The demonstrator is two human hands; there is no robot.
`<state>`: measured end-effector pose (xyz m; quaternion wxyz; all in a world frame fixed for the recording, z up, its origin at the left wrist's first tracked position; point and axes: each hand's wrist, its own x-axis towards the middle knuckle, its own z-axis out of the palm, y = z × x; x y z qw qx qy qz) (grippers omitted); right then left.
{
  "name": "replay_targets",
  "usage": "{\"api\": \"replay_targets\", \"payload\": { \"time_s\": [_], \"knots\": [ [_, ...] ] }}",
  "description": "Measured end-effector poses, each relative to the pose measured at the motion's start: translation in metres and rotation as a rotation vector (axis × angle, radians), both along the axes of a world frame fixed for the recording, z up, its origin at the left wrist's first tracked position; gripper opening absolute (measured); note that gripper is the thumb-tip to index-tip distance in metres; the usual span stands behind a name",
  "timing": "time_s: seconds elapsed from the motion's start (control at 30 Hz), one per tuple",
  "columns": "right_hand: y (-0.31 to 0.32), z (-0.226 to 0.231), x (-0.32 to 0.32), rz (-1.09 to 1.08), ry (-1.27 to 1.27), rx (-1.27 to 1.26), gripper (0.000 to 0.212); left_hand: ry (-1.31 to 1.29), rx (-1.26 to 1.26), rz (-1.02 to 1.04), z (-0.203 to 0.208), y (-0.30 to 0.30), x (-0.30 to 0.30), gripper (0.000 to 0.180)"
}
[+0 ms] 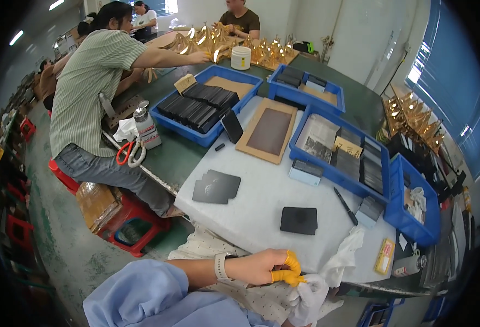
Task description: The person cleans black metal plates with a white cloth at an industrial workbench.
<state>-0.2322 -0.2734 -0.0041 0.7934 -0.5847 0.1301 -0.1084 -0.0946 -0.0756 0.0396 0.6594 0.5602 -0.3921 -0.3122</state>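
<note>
My left hand [264,267], with yellow finger cots on its thumb and forefinger, comes in from the lower left. Its fingertips pinch a bunched white cloth [309,294] just off the table's near edge. Beneath that cloth at the lower edge my right hand is mostly covered, and its fingers are hidden. Past my left hand, a small stack of black flat pieces [299,220] lies on the white-covered tabletop [251,218]. Farther left, several dark grey flat pieces [216,187] overlap. Another crumpled white cloth [345,256] hangs at the edge, to the right.
Blue bins [383,197] holding dark flat pieces stand at the right and back. A black pen [346,206], a yellow packet [384,256] and a brown-framed board [267,131] lie on the table. Scissors [131,152] hang beside a co-worker [90,82] at left. Gold-coloured pieces [275,53] stand behind.
</note>
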Motion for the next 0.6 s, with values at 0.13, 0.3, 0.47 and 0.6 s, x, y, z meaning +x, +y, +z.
{"api": "replay_targets", "payload": {
  "time_s": [0.13,0.3,0.47,0.6],
  "knots": [
    [-0.020,-0.010,0.014,0.024,-0.057,-0.003,0.019,-0.220,0.068,-0.016,-0.016,-0.003,0.005,0.024],
    [-0.032,-0.005,0.025,0.072,-0.113,0.015,0.020,-0.240,0.061,-0.030,-0.019,0.000,0.006,0.023],
    [-0.036,-0.011,0.027,0.117,-0.139,0.081,0.021,-0.212,0.057,-0.020,-0.008,-0.004,0.006,0.025],
    [-0.038,-0.018,0.025,0.150,-0.127,0.129,0.021,-0.190,0.008,-0.025,-0.017,-0.008,0.010,0.026]
  ]
}}
